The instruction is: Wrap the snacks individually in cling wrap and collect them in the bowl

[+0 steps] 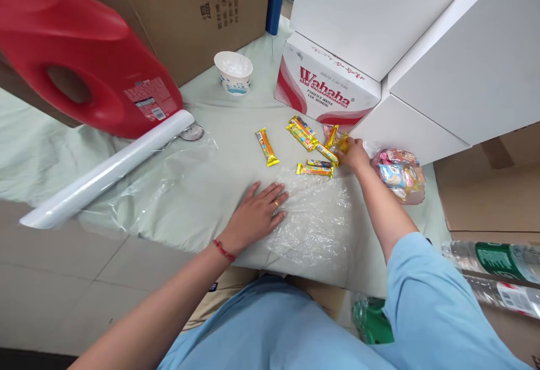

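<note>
My left hand [262,212] lies flat with fingers spread on the light green cloth, its fingertips at the edge of a crumpled sheet of clear plastic film [316,224]. The fingers of my right hand [355,155] are closed around a small yellow-wrapped snack [342,144], whose exact kind I cannot make out. Just left of that hand, several yellow-wrapped snack bars [301,135] lie loosely together, some overlapping. One snack bar [267,147] lies apart, farther left. A clear bag of mixed packaged snacks [400,173] rests to the right of my right wrist.
A Wahaha carton [324,86] stands behind the bars, with white boxes [375,10] above and beside it. Farther left are a paper cup [234,72], a big red jug [105,66] and a roll of plastic film [113,167]. Water bottles [498,260] lie at the right.
</note>
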`<state>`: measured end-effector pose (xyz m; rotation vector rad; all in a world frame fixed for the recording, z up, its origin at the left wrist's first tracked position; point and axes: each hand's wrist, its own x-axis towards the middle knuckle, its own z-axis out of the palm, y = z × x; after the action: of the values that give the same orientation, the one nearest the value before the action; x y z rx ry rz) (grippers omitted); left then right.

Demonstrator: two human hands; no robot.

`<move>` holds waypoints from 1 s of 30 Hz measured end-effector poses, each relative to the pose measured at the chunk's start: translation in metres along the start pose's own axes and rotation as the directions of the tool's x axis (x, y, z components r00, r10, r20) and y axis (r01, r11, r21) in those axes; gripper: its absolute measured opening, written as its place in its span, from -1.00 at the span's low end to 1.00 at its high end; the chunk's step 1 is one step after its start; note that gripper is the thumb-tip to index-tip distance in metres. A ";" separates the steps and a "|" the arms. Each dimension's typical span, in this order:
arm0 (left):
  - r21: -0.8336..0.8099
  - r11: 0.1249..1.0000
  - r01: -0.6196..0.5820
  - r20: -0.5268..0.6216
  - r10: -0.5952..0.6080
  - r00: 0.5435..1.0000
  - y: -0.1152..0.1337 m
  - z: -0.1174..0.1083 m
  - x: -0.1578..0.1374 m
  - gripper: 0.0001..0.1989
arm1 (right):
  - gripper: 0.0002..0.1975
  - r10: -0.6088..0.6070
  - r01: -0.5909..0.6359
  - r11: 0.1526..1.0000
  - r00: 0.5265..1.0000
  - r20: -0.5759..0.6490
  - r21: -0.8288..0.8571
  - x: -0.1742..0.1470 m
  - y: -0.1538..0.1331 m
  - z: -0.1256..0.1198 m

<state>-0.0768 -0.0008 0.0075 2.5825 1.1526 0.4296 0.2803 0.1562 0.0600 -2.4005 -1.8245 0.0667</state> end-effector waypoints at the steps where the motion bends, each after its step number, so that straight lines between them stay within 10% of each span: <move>1: 0.006 1.000 0.003 0.009 -0.003 1.000 0.000 0.000 0.000 -0.52 | -0.40 0.018 -0.018 1.000 1.000 -0.011 0.015 -0.003 -0.001 0.004; 7: -0.006 1.000 0.014 0.012 -0.014 1.000 0.001 -0.002 -0.001 -0.50 | -0.47 0.142 0.003 0.845 0.963 -0.229 0.535 -0.045 0.010 -0.015; 11: -0.028 0.999 0.017 -0.014 -0.017 1.000 0.001 0.000 0.000 -0.53 | -0.45 0.054 -0.132 0.472 0.991 0.121 0.871 -0.120 0.000 -0.029; 13: -0.038 0.999 0.019 -0.021 -0.020 1.000 0.001 0.002 0.000 -0.52 | -0.45 -0.090 -0.246 0.414 0.947 0.308 0.876 -0.162 -0.011 -0.025; 16: -0.036 0.999 0.021 -0.031 -0.023 0.999 0.001 0.003 0.000 -0.52 | -0.42 -0.164 -0.257 0.571 0.895 0.415 0.780 -0.208 -0.024 -0.012; 20: -0.028 1.000 0.014 -0.027 -0.015 1.000 0.002 0.003 0.001 -0.51 | -0.35 -0.121 0.099 0.857 0.993 0.011 0.507 -0.225 -0.020 -0.005; 25: -0.035 0.999 0.012 -0.060 -0.014 0.998 0.002 0.001 0.000 -0.51 | -0.40 -0.459 0.395 0.845 0.881 0.113 0.360 -0.226 -0.023 -0.003; 30: -0.029 1.000 0.009 -0.051 -0.011 0.999 0.003 0.002 0.000 -0.51 | -0.53 -0.426 0.370 0.869 0.897 0.115 0.328 -0.226 -0.028 0.005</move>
<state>-0.0744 -0.0027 0.0070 2.5541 1.1673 0.5083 0.1920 -0.0533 0.0498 -1.8261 -2.1740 0.5011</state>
